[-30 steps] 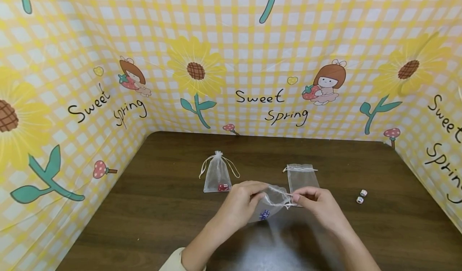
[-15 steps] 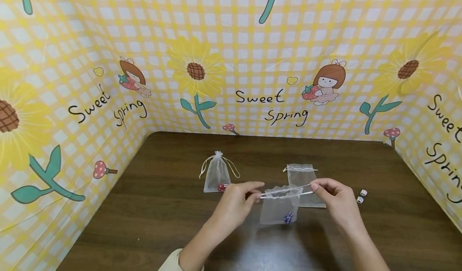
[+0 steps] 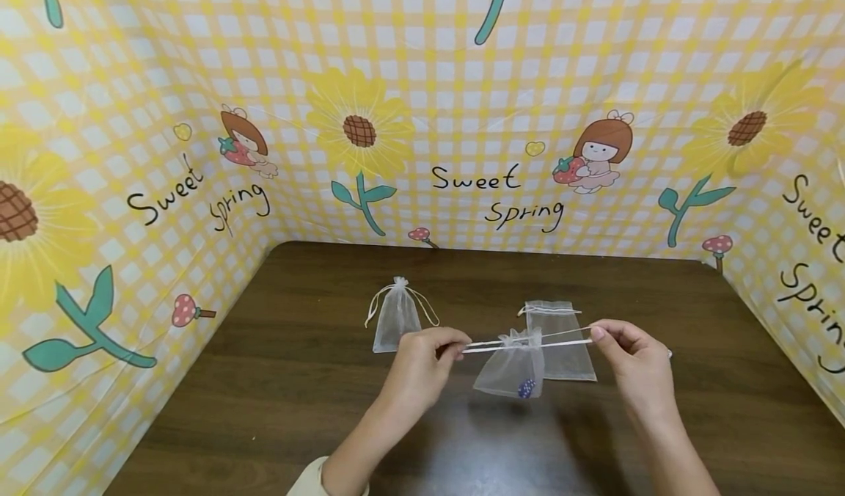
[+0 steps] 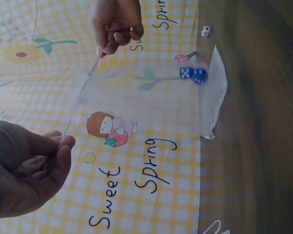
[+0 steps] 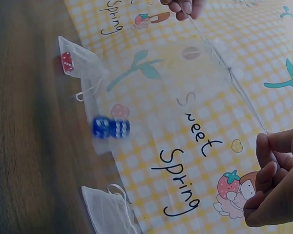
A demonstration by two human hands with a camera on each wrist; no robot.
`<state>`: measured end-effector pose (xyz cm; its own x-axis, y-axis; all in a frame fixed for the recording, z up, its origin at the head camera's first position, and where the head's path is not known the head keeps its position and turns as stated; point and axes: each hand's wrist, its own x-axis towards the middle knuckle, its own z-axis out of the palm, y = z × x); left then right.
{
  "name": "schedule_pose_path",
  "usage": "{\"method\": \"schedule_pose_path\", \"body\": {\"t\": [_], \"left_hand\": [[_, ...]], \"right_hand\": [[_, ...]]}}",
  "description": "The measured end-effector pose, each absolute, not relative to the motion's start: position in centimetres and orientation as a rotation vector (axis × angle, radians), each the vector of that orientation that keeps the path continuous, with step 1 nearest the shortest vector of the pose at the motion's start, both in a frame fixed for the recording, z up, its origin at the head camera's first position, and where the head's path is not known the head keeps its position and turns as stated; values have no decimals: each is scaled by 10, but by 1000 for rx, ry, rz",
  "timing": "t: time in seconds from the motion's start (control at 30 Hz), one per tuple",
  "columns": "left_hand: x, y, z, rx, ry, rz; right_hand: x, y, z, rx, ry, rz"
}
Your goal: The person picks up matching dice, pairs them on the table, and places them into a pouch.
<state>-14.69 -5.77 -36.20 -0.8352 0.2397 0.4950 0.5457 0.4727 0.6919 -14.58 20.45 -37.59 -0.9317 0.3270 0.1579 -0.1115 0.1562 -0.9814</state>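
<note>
A sheer white drawstring bag (image 3: 505,370) hangs between the two hands, its neck gathered into ruffles. Two blue dice (image 4: 193,74) with white pips lie in its bottom corner. My left hand (image 3: 425,367) pinches one end of the white drawstring (image 3: 561,343) between thumb and fingers. On the other side, my right hand (image 3: 635,370) pinches the opposite end, and the cord runs taut and nearly level between them. In the right wrist view the blue dice (image 5: 111,127) show through the mesh, with the right fingers (image 5: 271,146) gripping the cord.
Behind the left hand a closed sheer bag (image 3: 397,320) lies on the dark wooden table (image 3: 218,408), with red dice (image 5: 67,62) inside. A flat sheer bag (image 3: 569,364) lies behind the held one. A white die (image 4: 206,31) sits at the right. Checked cloth (image 3: 422,56) walls the table.
Both hands have moved apart, drawing the cord out on each side. The bag's mouth has gone from wide to bunched, and the bag with the blue dice has shifted right.
</note>
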Motion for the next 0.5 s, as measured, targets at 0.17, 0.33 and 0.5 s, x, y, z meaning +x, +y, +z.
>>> {"method": "schedule_pose_path", "body": {"t": [0.17, 0.33, 0.5], "left_hand": [[-147, -61, -362, -648, -2382, -1310], [-148, -63, -363, -632, -2373, -1314], [-149, -66, -364, -611, -2365, -1296]], "right_hand": [[-149, 208, -376, -294, -2006, 1872], [-149, 211, -375, -327, -1913, 1891], [-150, 211, -375, -317, -1860, 1892]]}}
